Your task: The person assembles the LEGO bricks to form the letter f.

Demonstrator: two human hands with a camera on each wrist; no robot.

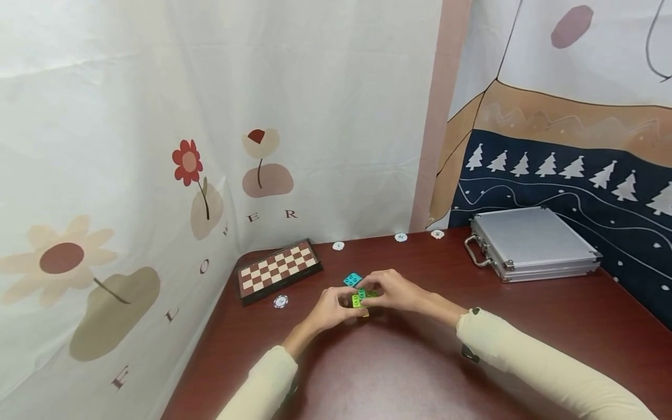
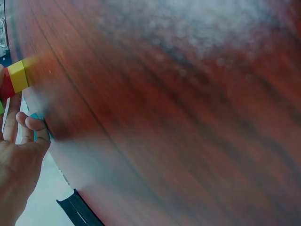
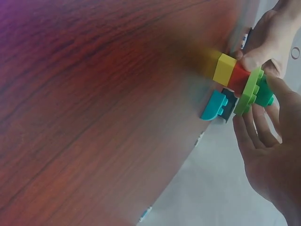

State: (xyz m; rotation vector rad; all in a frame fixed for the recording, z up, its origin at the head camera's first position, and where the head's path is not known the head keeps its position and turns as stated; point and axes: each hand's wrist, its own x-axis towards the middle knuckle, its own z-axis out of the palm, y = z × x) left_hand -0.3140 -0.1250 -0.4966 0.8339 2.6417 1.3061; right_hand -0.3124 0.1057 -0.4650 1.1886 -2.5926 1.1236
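A small stack of toy building bricks stands on the table between both hands. In the right wrist view it has a yellow brick (image 3: 224, 69) at the bottom, a red brick (image 3: 238, 79) above, then a wide lime-green brick (image 3: 248, 94) and a green brick (image 3: 264, 92) on top. My left hand (image 1: 332, 309) holds the stack from the left, thumb at the red brick. From the other side my right hand (image 1: 394, 290) pinches the green brick between thumb and fingers. Just beyond lies a separate turquoise brick (image 1: 352, 279), with a rounded side in the right wrist view.
A checkered game board (image 1: 275, 269) lies at the back left, with a poker chip (image 1: 280, 301) before it. Several more chips (image 1: 401, 237) line the table's back edge. An aluminium case (image 1: 535, 242) rests at the back right. Printed curtains (image 1: 336, 116) border the table.
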